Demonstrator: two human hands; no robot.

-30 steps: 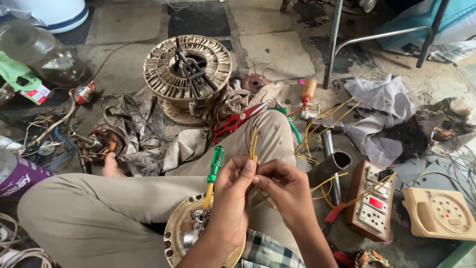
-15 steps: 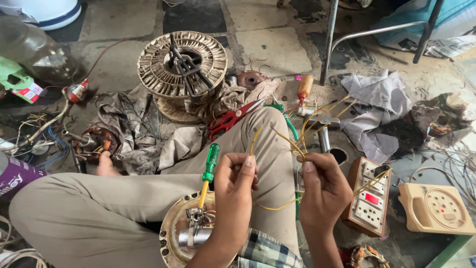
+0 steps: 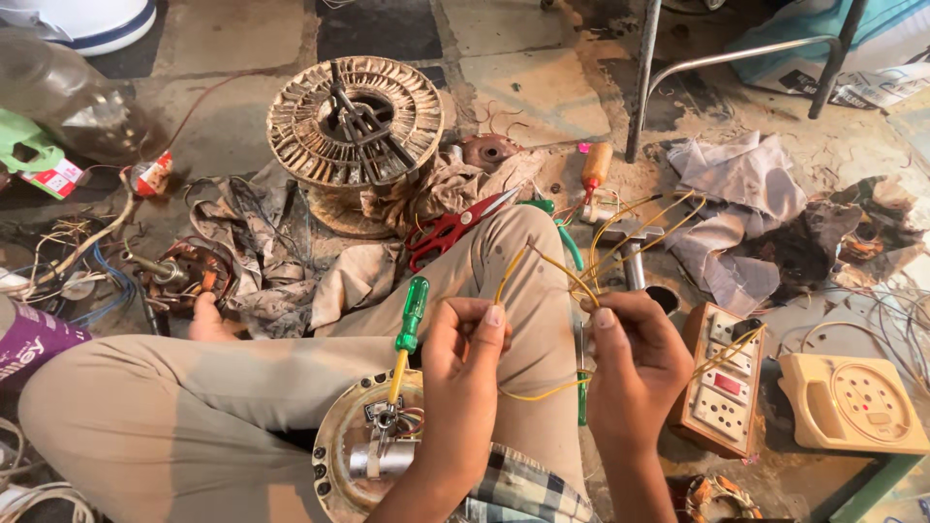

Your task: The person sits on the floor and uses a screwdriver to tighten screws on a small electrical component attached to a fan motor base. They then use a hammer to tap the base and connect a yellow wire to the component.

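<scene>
My left hand (image 3: 467,360) pinches the end of a thin yellow wire (image 3: 542,265) over my bent knee. A short way to its right, my right hand (image 3: 630,353) grips a bundle of the same yellow wires, which loop up and out toward the floor. A green-handled screwdriver (image 3: 408,329) stands with its tip in a round metal motor housing (image 3: 363,453) resting in my lap, just left of my left hand. Red-handled scissors (image 3: 450,230) lie on a rag beyond my knee.
A large wound stator (image 3: 355,121) stands on the floor ahead. A wooden switch board (image 3: 723,390) and a beige dial unit (image 3: 852,403) sit to the right. Rags, loose wires, an orange-handled tool (image 3: 594,167) and chair legs (image 3: 641,82) surround me.
My hands were together on the wires a second ago; they have drawn apart, the right hand moving rightward with the bundle while the left keeps one wire end.
</scene>
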